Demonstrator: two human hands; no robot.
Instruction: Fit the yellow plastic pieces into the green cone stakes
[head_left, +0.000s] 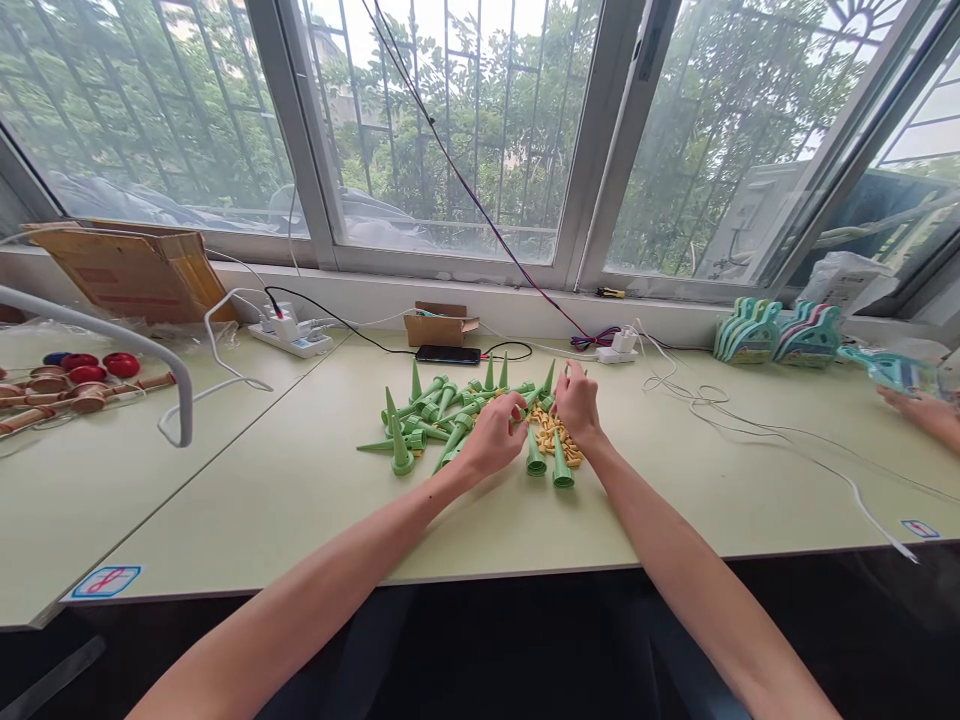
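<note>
My left hand [496,435] is curled over the right side of a pile of green plastic cone-shaped spikes [457,425]. Its fingertips meet a green spike [533,396] that points toward it. Close by on the right, my right hand [577,405] is closed, its fingers bent; what it grips is hidden. Between and below the hands lies a heap of small yellow plastic pieces [551,436]. Two spikes, one of them a hollow cone [562,468], stand on their wide ends in front of the heap.
Behind the pile are a black phone [448,354] and a small open cardboard box [439,326]. Cables [720,400] run over the right side. Teal hanger-like items [750,332] stand far right, near another person's hand [926,412]. Red balls with wooden handles [86,380] lie left.
</note>
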